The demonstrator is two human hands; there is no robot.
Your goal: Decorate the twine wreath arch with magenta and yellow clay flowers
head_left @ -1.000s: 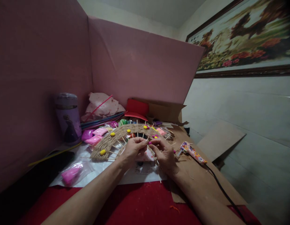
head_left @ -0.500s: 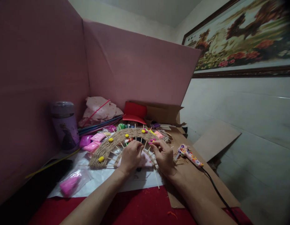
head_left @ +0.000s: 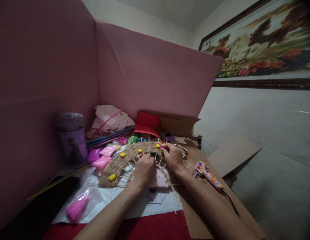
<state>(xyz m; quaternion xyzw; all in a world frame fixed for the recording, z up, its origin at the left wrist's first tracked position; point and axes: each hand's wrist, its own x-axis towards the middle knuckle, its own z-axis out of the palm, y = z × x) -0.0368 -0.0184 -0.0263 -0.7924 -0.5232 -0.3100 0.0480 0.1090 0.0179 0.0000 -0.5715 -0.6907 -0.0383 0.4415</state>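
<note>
A half-round arch woven of brown twine over thin wooden sticks [head_left: 134,148] lies in front of me, with yellow clay ovals [head_left: 112,177] spaced along its band. My left hand [head_left: 144,170] is closed at the inner edge of the arch, its fingertips around the sticks there. At the upper right of the band is my right hand [head_left: 173,156], fingers pinched together beside a yellow oval and small magenta clay bits [head_left: 161,145]. Those fingers hide what lies between them.
A patterned hot glue gun [head_left: 210,176] rests on cardboard [head_left: 195,206] at the right. Bags of pink clay [head_left: 101,162] and a purple tumbler [head_left: 72,140] stand left. Another bagged pink lump [head_left: 77,208] sits nearer. Pink panels [head_left: 155,73] rise behind.
My right hand has moved up along the band to the magenta bits near the yellow oval. My left hand stays at the inner edge. The whole view has shifted slightly.
</note>
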